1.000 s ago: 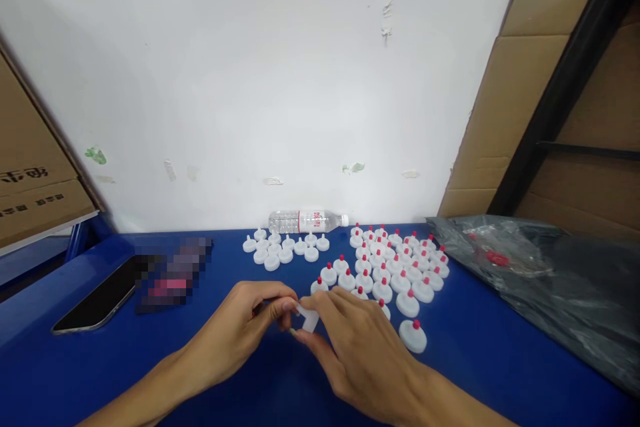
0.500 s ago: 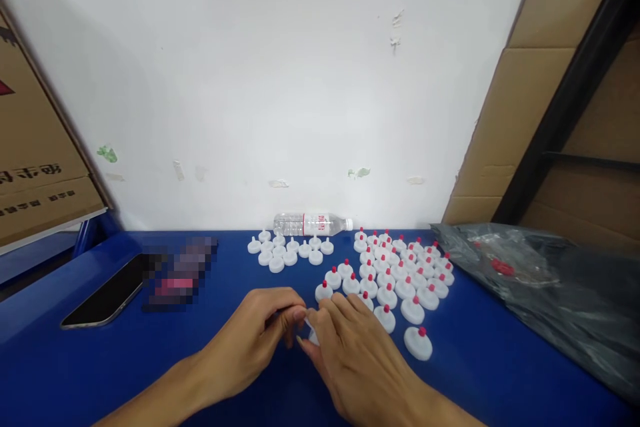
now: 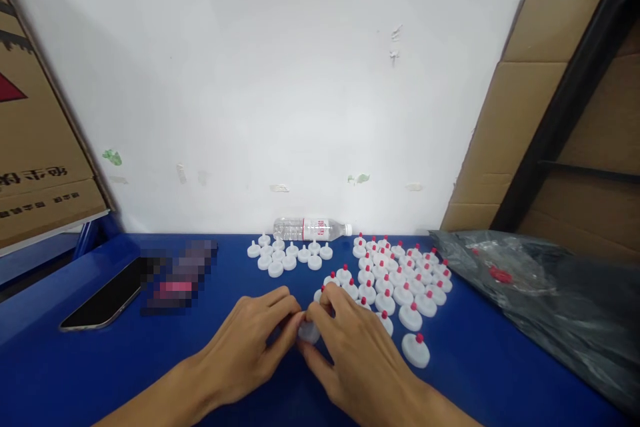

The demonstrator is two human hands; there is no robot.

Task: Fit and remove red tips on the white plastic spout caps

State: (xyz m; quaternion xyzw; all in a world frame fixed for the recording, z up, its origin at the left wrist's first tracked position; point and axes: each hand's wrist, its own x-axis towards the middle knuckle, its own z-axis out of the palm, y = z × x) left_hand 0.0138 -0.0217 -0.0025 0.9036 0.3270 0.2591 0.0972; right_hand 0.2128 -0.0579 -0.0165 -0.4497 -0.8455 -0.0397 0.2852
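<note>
Between my two hands is a white round nozzle cap [image 3: 309, 332], partly covered by fingers. My right hand [image 3: 357, 353] is closed around it, thumb below and fingers above. My left hand [image 3: 257, 340] pinches at the top of the cap, its fingertips meeting those of the right; what lies in that pinch is hidden. Just beyond and to the right of my hands stand many white caps with red tips [image 3: 403, 295] on their spouts. Farther back, left of centre, is a smaller group of white caps with bare spouts [image 3: 275, 268].
A clear plastic bottle [image 3: 290, 229] lies along the white wall. Left on the blue table are a phone [image 3: 103, 297] and a blurred-out item [image 3: 180, 280]. At right, a dark plastic sheet [image 3: 560, 307] holds a clear bag with red pieces [image 3: 500, 273]. Cardboard [image 3: 530, 120] leans at the right.
The view has tilted up slightly. Both hands stay together, with the fingers shifted about the cap, and the cap's side now shows more between them.
</note>
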